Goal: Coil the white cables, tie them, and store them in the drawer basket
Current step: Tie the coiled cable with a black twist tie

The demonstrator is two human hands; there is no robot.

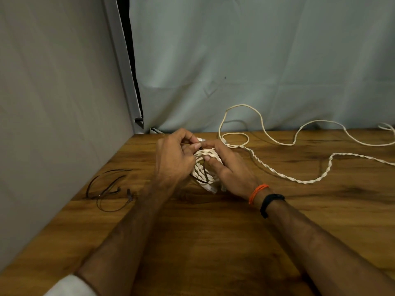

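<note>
White cables (pixel 206 167) are sitting bundled between both hands above the wooden table (pixel 213 242), the left hand (pixel 173 159) and right hand (pixel 228 167) pinching together around the coil and a thin dark tie (pixel 203 178). Light, limp and springy, it probably needs gripping across all loops.

On the table (pixel 213 242) a coiled cable bundle (pixel 205 167) sits between the left hand (pixel 173 159) and right hand (pixel 230 167); loose cable (pixel 284 174) trails right and behind it; thin ties (pixel 106 191) lie left, near the side panel (pixel 53 103); a curtain (pixel 256 60) hangs behind.
</note>
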